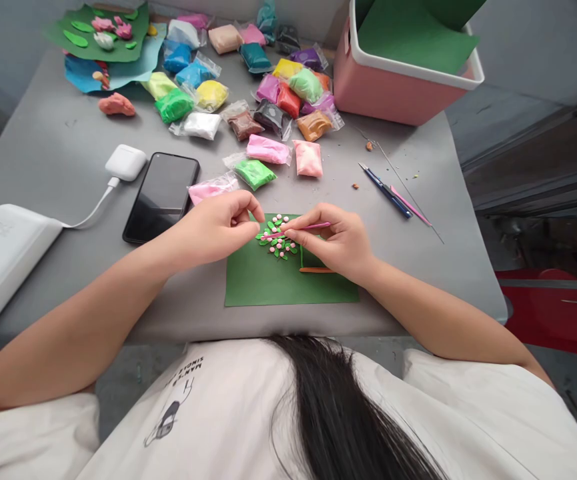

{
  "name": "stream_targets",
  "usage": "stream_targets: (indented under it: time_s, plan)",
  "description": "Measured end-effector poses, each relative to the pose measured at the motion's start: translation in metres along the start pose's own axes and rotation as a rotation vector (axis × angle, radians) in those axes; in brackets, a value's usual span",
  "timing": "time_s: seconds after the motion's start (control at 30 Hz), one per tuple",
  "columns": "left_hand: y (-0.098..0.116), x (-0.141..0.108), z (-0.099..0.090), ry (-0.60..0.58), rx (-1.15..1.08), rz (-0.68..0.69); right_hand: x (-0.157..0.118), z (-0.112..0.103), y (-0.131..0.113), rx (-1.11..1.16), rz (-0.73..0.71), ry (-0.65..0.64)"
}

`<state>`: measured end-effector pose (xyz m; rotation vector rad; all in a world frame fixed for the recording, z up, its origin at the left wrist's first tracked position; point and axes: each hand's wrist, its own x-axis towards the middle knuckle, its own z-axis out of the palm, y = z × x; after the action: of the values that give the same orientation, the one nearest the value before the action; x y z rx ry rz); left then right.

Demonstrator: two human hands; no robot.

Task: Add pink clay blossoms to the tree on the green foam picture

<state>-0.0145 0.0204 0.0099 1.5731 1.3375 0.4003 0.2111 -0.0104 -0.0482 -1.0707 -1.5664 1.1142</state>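
My right hand [343, 243] grips a thin pink modelling tool [318, 227], its tip over a clay design. The green clay leaves and small pink clay balls [282, 248] of this design lie on a dark green sheet [268, 287]. At the left of the design, my left hand [215, 223] has its thumb and forefinger closed together; anything between them is too small to make out. Partly under my right hand, an orange-brown clay strip [315, 270] and a thin green clay line lie on the sheet.
Several bagged clay packs [268, 149] spread across the back. On the left are a phone [165, 190], a white case [125, 163] and a cabled white power bank [8, 257]. Pens [385, 190] and a thin wire lie right, below a pink bin [388, 87]. Finished clay flowers [113, 30] sit back left.
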Motion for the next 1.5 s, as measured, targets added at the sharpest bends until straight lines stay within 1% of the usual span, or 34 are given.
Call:
stream_targets:
  time_s: [0.1, 0.2, 0.3, 0.5, 0.67, 0.93, 1.1, 1.27, 1.37, 1.43, 1.5]
  plan:
    - [-0.007, -0.001, 0.0, -0.041, 0.182, 0.125, 0.0, 0.0, 0.0, 0.009, 0.004, 0.005]
    - [-0.012, 0.0, -0.001, -0.066, 0.289, 0.166, 0.0, 0.0, 0.0, 0.0, 0.009, 0.009]
    - [-0.015, 0.001, 0.0, -0.073, 0.338, 0.161, 0.0, 0.001, 0.0, -0.012, 0.003, 0.011]
    - [-0.014, 0.001, 0.004, -0.078, 0.346, 0.129, 0.001, 0.001, -0.001, -0.037, -0.04, 0.017]
    - [-0.012, 0.002, 0.006, -0.072, 0.368, 0.113, 0.001, 0.001, -0.001, -0.064, -0.045, -0.01]
    - [-0.018, 0.004, 0.009, -0.074, 0.342, 0.133, 0.001, 0.002, -0.003, -0.078, -0.084, -0.01]
    - [-0.02, 0.006, 0.011, -0.066, 0.336, 0.147, 0.002, 0.002, -0.002, -0.03, -0.025, -0.013]
    - [-0.017, 0.004, 0.009, -0.076, 0.332, 0.132, 0.002, -0.001, -0.005, 0.019, -0.002, 0.03]
    - [-0.012, 0.002, 0.007, -0.069, 0.306, 0.115, 0.003, -0.003, -0.009, 0.068, 0.017, 0.084]
    - [-0.009, 0.001, 0.005, -0.037, 0.232, 0.081, 0.005, -0.005, -0.01, 0.091, 0.043, 0.139]
    - [-0.006, 0.002, 0.004, 0.008, 0.034, 0.012, 0.009, -0.008, -0.009, 0.133, 0.047, 0.188]
